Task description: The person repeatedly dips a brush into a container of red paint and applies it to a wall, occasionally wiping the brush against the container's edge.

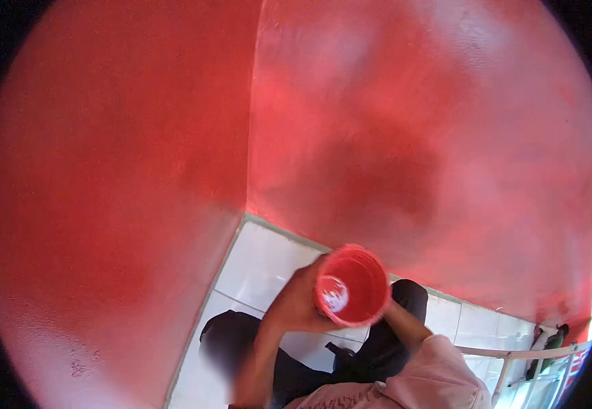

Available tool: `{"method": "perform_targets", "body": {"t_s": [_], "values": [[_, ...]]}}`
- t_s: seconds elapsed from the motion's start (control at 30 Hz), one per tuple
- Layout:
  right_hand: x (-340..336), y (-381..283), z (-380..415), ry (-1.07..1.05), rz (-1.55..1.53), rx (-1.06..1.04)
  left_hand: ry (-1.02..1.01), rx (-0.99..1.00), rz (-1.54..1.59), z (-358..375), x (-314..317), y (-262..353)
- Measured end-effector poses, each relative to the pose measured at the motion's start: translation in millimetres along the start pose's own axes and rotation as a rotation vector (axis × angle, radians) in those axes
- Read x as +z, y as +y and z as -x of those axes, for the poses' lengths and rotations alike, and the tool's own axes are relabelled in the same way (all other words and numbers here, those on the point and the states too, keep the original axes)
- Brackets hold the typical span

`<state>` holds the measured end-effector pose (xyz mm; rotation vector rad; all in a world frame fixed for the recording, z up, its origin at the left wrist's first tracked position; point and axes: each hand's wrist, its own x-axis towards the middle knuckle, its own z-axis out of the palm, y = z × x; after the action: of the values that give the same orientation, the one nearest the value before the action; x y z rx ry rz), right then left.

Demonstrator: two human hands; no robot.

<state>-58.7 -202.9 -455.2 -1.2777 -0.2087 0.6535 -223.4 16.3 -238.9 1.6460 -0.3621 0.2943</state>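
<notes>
A round red container (354, 286), its rim and inner wall coated red, is tipped so that I look into its mouth. A whitish patch shows on its bottom. My left hand (304, 300) is closed around the container's left side, fingers partly hidden behind it. My right hand (392, 312) reaches up against the lower right of the container. Its fingers are out of sight behind the container, so their grip does not show. Both hands are above my lap, close to the corner where two red walls meet.
A red wall (105, 170) on the left and another red wall (405, 136) ahead, with patchy paler areas, meet in a corner. White floor tiles (258, 255) run along their base. At right is a pale metal railing (507, 354), with dark and green items (548, 347) beyond it.
</notes>
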Motion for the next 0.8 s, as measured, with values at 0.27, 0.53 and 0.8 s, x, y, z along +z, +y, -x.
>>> {"method": "perform_targets", "body": {"t_s": [0.27, 0.53, 0.8], "values": [[45.4, -150.6, 125.5, 0.5, 0.545, -0.449, 0.225, -0.044, -0.082, -17.1, 11.9, -58.3], [56.1, -237.7, 165.3, 0.561, 0.257, -0.731, 0.364, -0.04, -0.15, -26.8, 65.9, -72.4], [87.7, -234.4, 164.2, 0.434, 0.57, -0.629, 0.389, -0.043, -0.179, -21.2, 111.5, -63.2]]}}
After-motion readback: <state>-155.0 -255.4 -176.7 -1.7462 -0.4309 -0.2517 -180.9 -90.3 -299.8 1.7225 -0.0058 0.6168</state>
